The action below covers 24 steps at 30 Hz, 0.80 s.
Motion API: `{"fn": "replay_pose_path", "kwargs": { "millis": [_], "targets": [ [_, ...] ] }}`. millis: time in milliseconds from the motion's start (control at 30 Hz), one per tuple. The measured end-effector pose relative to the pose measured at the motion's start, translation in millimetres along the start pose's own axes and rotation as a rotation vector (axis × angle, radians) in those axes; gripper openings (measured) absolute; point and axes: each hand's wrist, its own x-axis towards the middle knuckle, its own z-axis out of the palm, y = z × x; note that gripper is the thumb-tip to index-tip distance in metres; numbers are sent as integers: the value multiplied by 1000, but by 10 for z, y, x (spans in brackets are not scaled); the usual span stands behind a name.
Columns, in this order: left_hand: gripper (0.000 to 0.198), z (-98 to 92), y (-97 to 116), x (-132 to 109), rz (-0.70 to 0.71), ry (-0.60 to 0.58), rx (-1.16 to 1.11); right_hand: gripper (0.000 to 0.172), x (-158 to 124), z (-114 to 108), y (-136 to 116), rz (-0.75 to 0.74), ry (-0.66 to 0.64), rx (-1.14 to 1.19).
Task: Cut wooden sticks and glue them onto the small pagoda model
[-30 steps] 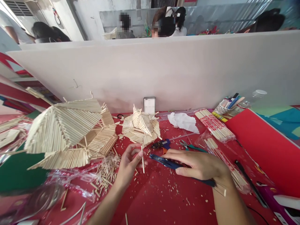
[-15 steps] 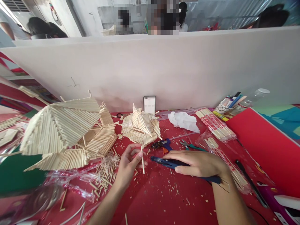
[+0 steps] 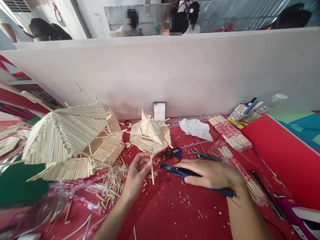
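Between the thumb and fingers of my left hand (image 3: 140,171), a short pale wooden stick (image 3: 152,170) is pinched nearly upright. My right hand (image 3: 212,173) is closed over a long dark blue hand tool (image 3: 172,170), whose narrow end points left toward the stick, apart from it. My palm hides much of the tool, so its exact kind is unclear. Just beyond both hands sits a small star-shaped stick model (image 3: 150,133). A blue-and-black glue gun (image 3: 172,153) lies between that model and my right hand.
A larger stick-built roofed model (image 3: 67,133) stands at left, beside cut stick pieces (image 3: 108,196) and plastic wrappers. Green-handled pliers (image 3: 200,154), crumpled tissue (image 3: 196,129), packaged chopsticks (image 3: 230,131) and a red board (image 3: 282,156) lie at right. A white partition (image 3: 160,70) closes the back.
My right hand and the blue tool have shifted very slightly left. My left hand and its stick stay almost still.
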Motion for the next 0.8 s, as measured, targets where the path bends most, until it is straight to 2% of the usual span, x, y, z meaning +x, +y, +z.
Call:
{"fn": "replay_pose_path", "kwargs": {
  "millis": [133,200,267,333,433,533,700,800],
  "targets": [
    [53,-4,10,4,6,-1,-11,50,108,213,-187,157,22,-130],
    [53,-11,14,6,16,-7,-13,48,222,436,-301,222,98,-219],
    [53,-18,16,8,25,-13,-13,56,369,700,-410,306,111,-329],
    [52,-25,14,8,29,-16,-9,54,523,948,-502,340,158,-395],
    [50,-39,-3,7,36,-19,-4,58,679,1177,-596,369,199,-492],
    [48,-48,-27,4,47,-33,-13,53,697,1164,-614,333,225,-524],
    [49,-43,-42,0,53,-39,-26,25,679,904,-402,378,349,-571],
    [51,-34,-39,4,54,-34,-27,29,735,852,-220,370,338,-614]
  ]
}}
